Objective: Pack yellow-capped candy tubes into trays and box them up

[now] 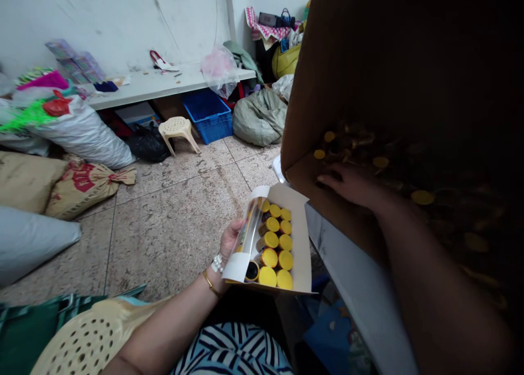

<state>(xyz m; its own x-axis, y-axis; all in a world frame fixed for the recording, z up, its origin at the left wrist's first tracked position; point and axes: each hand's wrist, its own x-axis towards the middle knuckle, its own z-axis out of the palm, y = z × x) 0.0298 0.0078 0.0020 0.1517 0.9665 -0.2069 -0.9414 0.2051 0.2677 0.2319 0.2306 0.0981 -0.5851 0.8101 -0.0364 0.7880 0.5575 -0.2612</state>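
My left hand (pixel 231 239) is closed round the left side of a small carton (pixel 301 244) with a clear plastic window. Rows of small tubs with yellow lids (pixel 271 239) stand inside it. One tub (pixel 252 271) at the near left corner shows a dark round face instead of a yellow lid. My right hand (pixel 350 183) reaches into a large brown cardboard box (pixel 301 118), its thumb and fingers apart above the box floor. Around it in the shadow lie loose yellow-lidded tubs (pixel 380 161). Nothing shows between the right fingers, though the light is dim there.
The big box rests on a white surface (pixel 352 277) at right. A cream plastic stool (pixel 179 128) and a blue crate (pixel 208 115) stand beyond, by a low white bench (pixel 164 81). Stuffed sacks (pixel 88 129) line the left. Another perforated cream seat (pixel 82 337) is close at lower left.
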